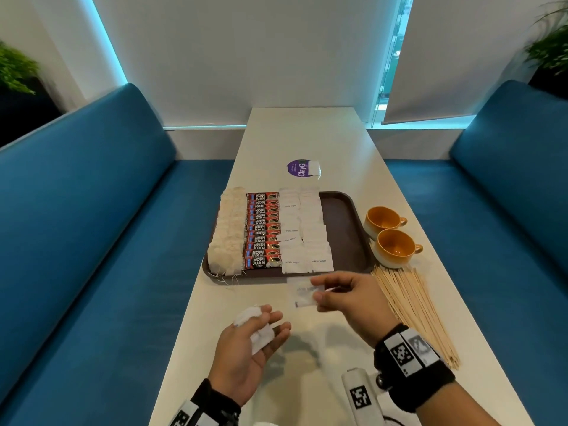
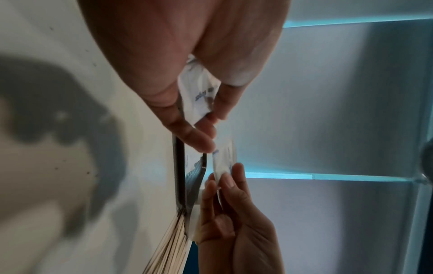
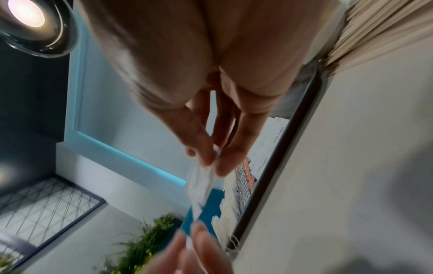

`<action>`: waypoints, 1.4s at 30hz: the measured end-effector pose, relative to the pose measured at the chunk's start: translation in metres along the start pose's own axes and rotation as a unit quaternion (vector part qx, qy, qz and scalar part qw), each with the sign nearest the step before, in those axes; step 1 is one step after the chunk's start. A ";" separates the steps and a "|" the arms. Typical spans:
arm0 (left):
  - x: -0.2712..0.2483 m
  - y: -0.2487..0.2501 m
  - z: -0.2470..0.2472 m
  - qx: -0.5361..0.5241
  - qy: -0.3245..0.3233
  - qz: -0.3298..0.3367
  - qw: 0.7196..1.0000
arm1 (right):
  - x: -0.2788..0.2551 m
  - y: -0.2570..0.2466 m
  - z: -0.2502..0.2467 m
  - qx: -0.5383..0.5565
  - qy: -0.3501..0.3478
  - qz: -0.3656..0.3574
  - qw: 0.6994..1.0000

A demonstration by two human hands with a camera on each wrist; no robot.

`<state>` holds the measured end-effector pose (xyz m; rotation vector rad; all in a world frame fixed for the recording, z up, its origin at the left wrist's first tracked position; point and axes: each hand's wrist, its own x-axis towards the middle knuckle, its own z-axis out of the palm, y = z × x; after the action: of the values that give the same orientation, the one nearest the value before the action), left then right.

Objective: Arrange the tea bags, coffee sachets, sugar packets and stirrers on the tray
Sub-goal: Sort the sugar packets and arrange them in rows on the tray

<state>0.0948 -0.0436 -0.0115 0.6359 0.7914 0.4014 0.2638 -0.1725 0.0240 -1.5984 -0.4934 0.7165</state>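
While the left hand (image 1: 246, 342) cups a few white sugar packets (image 1: 261, 335) in its curled grip above the desk (image 1: 307, 142), the right hand (image 1: 350, 298) pinches a single sugar packet (image 1: 301, 295) just before the tray (image 1: 341, 229). On it lie rows of tea bags (image 1: 226, 235), coffee sachets (image 1: 262, 230) and sugar; stirrers (image 1: 412, 305) lie right.

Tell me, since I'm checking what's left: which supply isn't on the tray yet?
The wooden stirrers: they lie in a bundle on the table right of the tray, unlike the rows already on it.

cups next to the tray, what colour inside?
Orange inside, cream outside, on both cups. Clearest in the head view.
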 end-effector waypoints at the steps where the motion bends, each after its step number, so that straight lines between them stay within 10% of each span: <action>1: 0.003 0.000 -0.005 -0.016 0.006 -0.010 1.000 | 0.011 -0.002 -0.003 -0.001 0.022 0.002 1.000; 10: 0.016 -0.007 -0.033 0.006 0.033 -0.059 0.998 | 0.117 0.027 -0.041 -0.221 0.052 0.032 0.973; 25: 0.023 -0.007 -0.032 0.016 0.017 -0.064 0.998 | 0.130 0.024 -0.031 -0.393 0.014 0.031 0.919; 33: 0.007 -0.004 -0.022 0.058 -0.016 -0.016 0.998 | 0.087 0.014 -0.025 -0.299 0.069 -0.017 0.952; 42: -0.019 0.004 -0.002 0.076 -0.061 0.044 0.994 | -0.022 0.005 0.025 -0.041 -0.129 0.034 0.990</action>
<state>0.0805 -0.0502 0.0001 0.8321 0.6839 0.3802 0.2307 -0.1705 0.0211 -1.6133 -0.6665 0.9736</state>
